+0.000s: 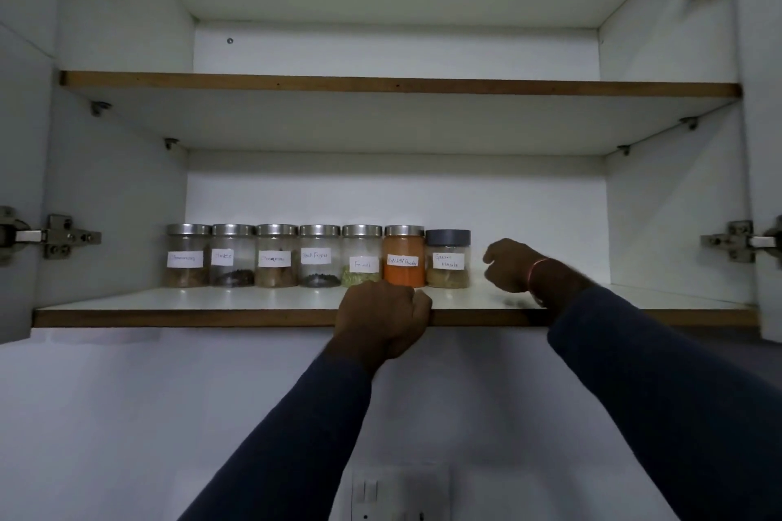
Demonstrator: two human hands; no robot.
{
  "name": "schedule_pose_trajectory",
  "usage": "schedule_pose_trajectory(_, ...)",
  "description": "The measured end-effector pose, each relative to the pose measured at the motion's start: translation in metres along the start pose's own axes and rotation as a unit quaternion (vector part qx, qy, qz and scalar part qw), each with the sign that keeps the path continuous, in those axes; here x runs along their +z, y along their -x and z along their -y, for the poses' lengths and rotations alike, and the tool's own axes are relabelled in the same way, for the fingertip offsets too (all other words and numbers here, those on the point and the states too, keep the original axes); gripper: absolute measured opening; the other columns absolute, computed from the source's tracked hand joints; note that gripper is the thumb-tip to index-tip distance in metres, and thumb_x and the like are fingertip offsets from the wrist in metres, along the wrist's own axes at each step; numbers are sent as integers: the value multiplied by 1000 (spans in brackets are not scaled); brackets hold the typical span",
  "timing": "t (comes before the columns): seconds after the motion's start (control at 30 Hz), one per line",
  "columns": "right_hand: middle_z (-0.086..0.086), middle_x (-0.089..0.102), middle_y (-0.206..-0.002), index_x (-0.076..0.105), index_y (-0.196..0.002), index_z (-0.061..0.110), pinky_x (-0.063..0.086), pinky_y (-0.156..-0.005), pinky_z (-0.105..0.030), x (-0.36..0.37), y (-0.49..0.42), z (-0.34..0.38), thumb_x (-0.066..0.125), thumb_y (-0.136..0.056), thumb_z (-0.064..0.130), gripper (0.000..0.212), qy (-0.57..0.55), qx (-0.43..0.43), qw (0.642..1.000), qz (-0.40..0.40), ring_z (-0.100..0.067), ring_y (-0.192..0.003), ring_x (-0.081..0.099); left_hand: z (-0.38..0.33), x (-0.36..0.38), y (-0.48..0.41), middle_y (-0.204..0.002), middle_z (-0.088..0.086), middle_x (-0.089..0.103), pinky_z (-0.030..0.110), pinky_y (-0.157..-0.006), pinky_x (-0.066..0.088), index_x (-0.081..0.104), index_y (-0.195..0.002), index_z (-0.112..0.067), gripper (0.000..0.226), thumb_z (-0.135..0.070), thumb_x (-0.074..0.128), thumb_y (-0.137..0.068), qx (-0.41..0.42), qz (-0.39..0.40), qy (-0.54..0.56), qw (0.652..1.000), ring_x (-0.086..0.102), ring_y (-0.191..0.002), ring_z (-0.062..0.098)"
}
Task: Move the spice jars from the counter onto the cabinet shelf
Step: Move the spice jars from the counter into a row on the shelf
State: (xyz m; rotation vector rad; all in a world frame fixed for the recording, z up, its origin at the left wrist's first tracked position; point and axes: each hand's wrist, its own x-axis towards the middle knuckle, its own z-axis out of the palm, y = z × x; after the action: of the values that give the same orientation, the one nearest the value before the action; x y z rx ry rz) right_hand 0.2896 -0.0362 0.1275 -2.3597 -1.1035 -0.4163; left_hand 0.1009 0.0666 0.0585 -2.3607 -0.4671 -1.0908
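Several labelled spice jars stand in a row at the back of the lower cabinet shelf [211, 300]. Most have steel lids; one holds orange powder [404, 256]. The rightmost jar [447, 259] has a grey lid. My right hand [510, 264] hovers over the shelf just right of that jar, fingers loosely curled, holding nothing. My left hand [383, 319] is closed over the shelf's front edge, below the orange jar. The counter is out of view.
The upper shelf [397, 85] is bare. Both cabinet doors stand open, with hinges at the left [50, 237] and right [736, 241]. Shelf space remains right of my right hand. A wall switch plate [397, 491] sits below.
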Motion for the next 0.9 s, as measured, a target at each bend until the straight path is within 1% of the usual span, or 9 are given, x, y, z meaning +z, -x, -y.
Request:
schedule_pose_trajectory(0.07,-21,60,-128,56,-129,0,49,-91,-37,-10,-2,-12,53,-91,9,39,-34,35,999,15,-31,-103,60,-2,-2,2,-69,7,60,29,-56,40,55,-78,-11,36,-28,29,-98,12,-9,16,1000,56,-62,27)
schedule_pose_trajectory(0.17,-23,60,-127,51,-133,3,52,-96,-45,-15,-10,-14,59,-92,13,43,-100,61,992,44,-38,-112,63,-1,-2,2,-69,7,62,29,-56,45,55,-76,-12,36,-28,31,-98,20,-9,27,999,58,-61,25)
schedule_pose_trajectory(0.27,-21,54,-134,33,-146,13,50,-100,-46,-13,-27,-8,62,-93,22,60,-178,63,980,53,-38,-116,61,3,6,0,-66,0,55,26,-54,36,53,-72,-19,45,-38,18,-94,12,-16,6,1000,49,-57,18)
schedule_pose_trajectory(0.37,-18,48,-142,28,-150,13,50,-90,-36,-9,-51,4,61,-94,25,67,-164,15,986,9,-28,-111,57,3,11,-2,-63,-4,49,25,-54,32,48,-70,-23,46,-42,11,-90,1,-20,5,1000,44,-55,14)
schedule_pose_trajectory(0.43,-16,43,-147,29,-150,13,44,-81,-29,-2,-63,11,60,-94,28,65,-142,-13,990,-17,-23,-105,46,1,11,-2,-58,-6,43,25,-53,30,44,-65,-24,45,-43,11,-89,-16,-22,12,1000,39,-50,12)
schedule_pose_trajectory(0.53,-13,42,-149,37,-145,10,41,-104,-35,13,-74,18,59,-94,25,58,-86,-36,995,-28,-28,-127,48,3,14,-4,-55,-6,39,26,-51,26,41,-61,-24,44,-44,13,-88,-35,-39,3,999,33,-47,10)
schedule_pose_trajectory(0.57,-13,47,-144,42,-141,9,40,-105,-36,17,-77,18,60,-93,23,53,-71,-45,996,-30,-30,-128,49,3,15,-4,-56,-6,39,26,-50,24,41,-61,-24,44,-44,12,-88,-32,-43,-1,999,33,-47,11)
schedule_pose_trajectory(0.7,-14,58,-129,51,-128,8,44,-96,-35,23,-85,17,62,-91,14,39,-69,-56,995,-39,-31,-116,55,4,18,-3,-54,-5,40,24,-51,30,46,-61,-21,46,-42,17,-90,-15,-54,-5,998,40,-48,14)
schedule_pose_trajectory(0.9,-17,57,-127,48,-128,9,49,-95,-40,24,-89,10,55,-91,5,37,-69,-54,995,-38,-34,-112,57,4,18,-2,-52,-5,34,24,-52,32,39,-59,-19,43,-40,19,-92,1,-53,-17,998,40,-48,16)
